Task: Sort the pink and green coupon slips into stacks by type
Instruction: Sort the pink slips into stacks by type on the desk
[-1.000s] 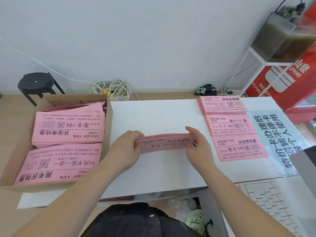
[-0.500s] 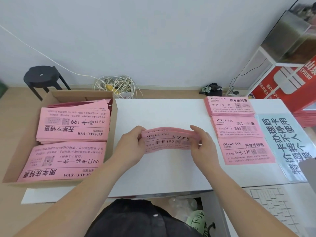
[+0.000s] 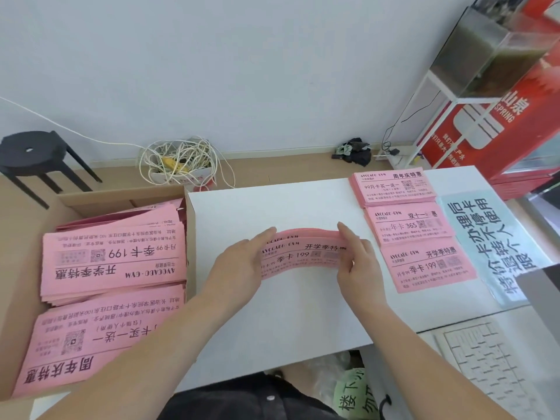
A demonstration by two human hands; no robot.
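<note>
A bundle of pink slips (image 3: 303, 253), printed "199", arches over the middle of the white table (image 3: 291, 313). My left hand (image 3: 239, 265) grips its left end and my right hand (image 3: 357, 262) grips its right end. Three sorted pink stacks lie in a column at the table's right: a "99" stack (image 3: 392, 187) farthest, a "365" stack (image 3: 409, 224) in the middle, a "199" stack (image 3: 427, 268) nearest. On the left, a cardboard box (image 3: 121, 198) holds unsorted pink slips (image 3: 112, 262). No green slips show.
A pale blue printed sign (image 3: 497, 244) lies right of the stacks. A white keyboard (image 3: 491, 368) sits at the lower right. A black stool (image 3: 33, 156), a cable tangle (image 3: 181, 162), and a red cabinet (image 3: 497, 122) with a glass tank stand behind.
Both hands have tilted the bundle up from edge-on so its printed face shows, and bent it into an arch. The camera has drifted slightly.
</note>
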